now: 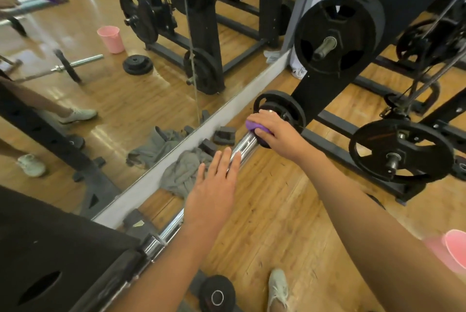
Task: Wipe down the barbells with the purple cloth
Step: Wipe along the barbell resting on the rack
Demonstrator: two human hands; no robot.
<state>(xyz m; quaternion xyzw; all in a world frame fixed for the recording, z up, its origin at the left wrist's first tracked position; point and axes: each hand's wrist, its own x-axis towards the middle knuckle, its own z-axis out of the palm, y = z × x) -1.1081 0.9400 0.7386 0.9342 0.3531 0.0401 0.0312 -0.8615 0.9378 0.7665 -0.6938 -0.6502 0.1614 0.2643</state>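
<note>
While the right hand [274, 132] clamps the purple cloth [254, 128] on the barbell [242, 147], the flat, open left hand [214, 185] risks letting it roll.

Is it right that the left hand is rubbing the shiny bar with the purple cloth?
Not quite. In the head view, the right hand presses the purple cloth on the shiny bar. The left hand is open and flat, resting over the bar, holding nothing.
</note>
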